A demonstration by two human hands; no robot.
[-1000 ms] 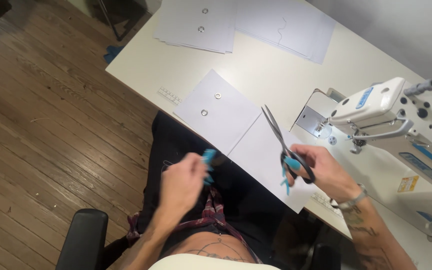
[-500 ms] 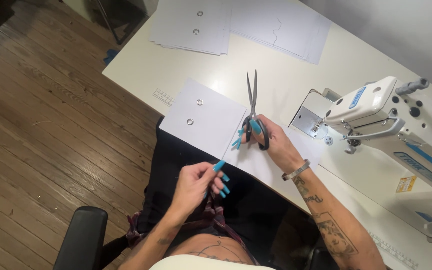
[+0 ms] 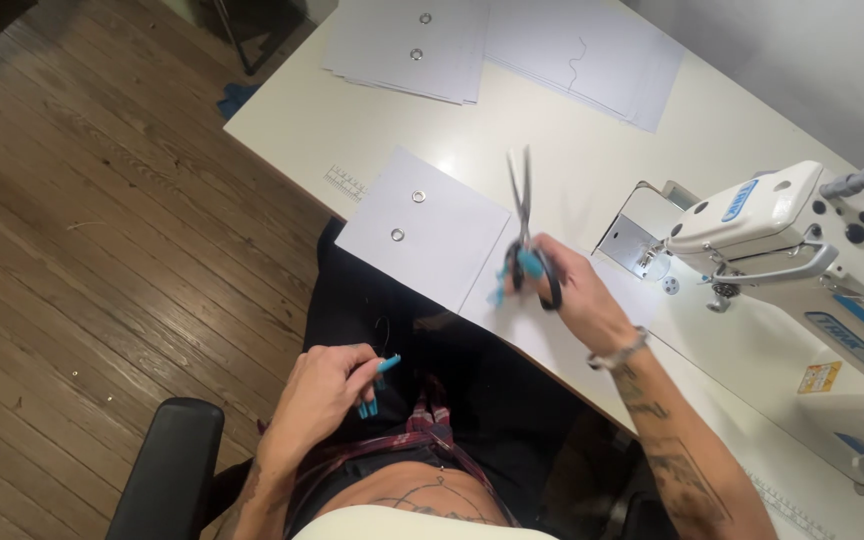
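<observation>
My right hand (image 3: 574, 292) grips black scissors (image 3: 524, 212) by their handles, blades closed and pointing away over the white table (image 3: 302, 120). The blades hang above a white sheet (image 3: 442, 240) with two metal eyelets that overhangs the table's near edge. My left hand (image 3: 327, 392) rests low over my lap, fingers curled, with bright blue nails; I cannot tell whether it pinches anything. It is well apart from the sheet and the scissors.
A white sewing machine (image 3: 782, 235) stands at the right on the table. Two stacks of white sheets (image 3: 412, 40) lie at the far edge, one with eyelets. A black chair arm (image 3: 167, 470) is beside my left forearm. Wooden floor spreads to the left.
My right hand has carried the scissors left over the eyelet sheet, blades now pointing away and closed. My left hand has dropped lower toward my lap.
</observation>
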